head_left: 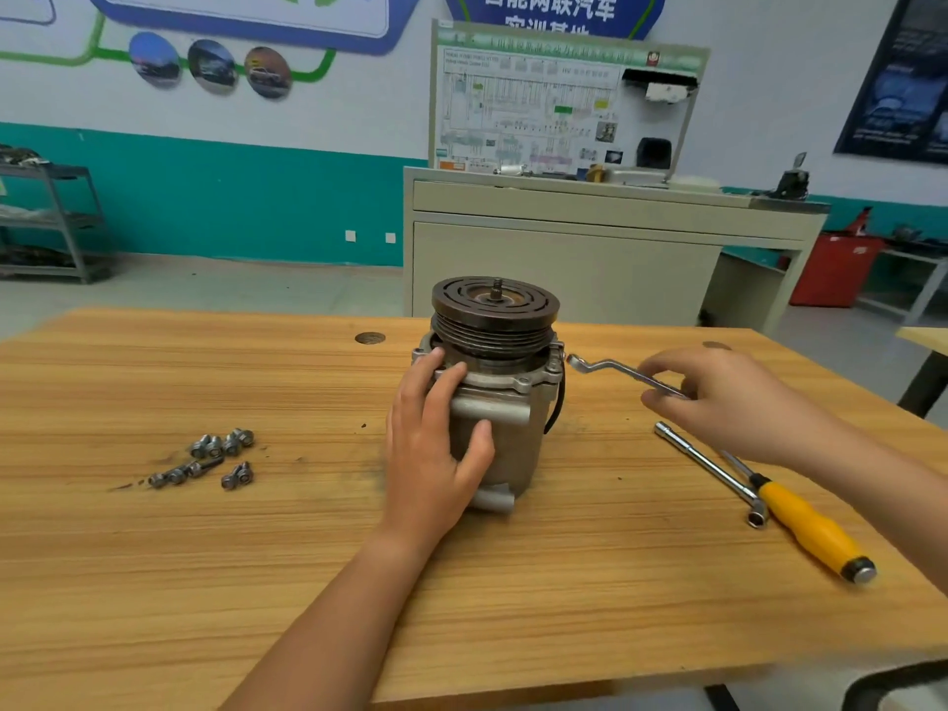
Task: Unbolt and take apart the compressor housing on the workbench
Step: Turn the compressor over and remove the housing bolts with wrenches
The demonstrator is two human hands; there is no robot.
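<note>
Bracing the grey metal compressor housing (505, 433), your left hand (433, 449) wraps its near side, fingers up against the flange and thumb across the front of the body. It stands upright near the middle of the wood-grain worktop (461, 608), with a dark grooved pulley (495, 310) on top. Your right hand (718, 397) pinches the shaft of a slim cranked steel ring spanner (615, 369), whose ring end sits at the flange's right edge. Loose silver bolts (210, 456) lie well to the left. An L-shaped steel socket wrench (713, 472) and a yellow-handled screwdriver (805, 520) lie side by side on the right.
</note>
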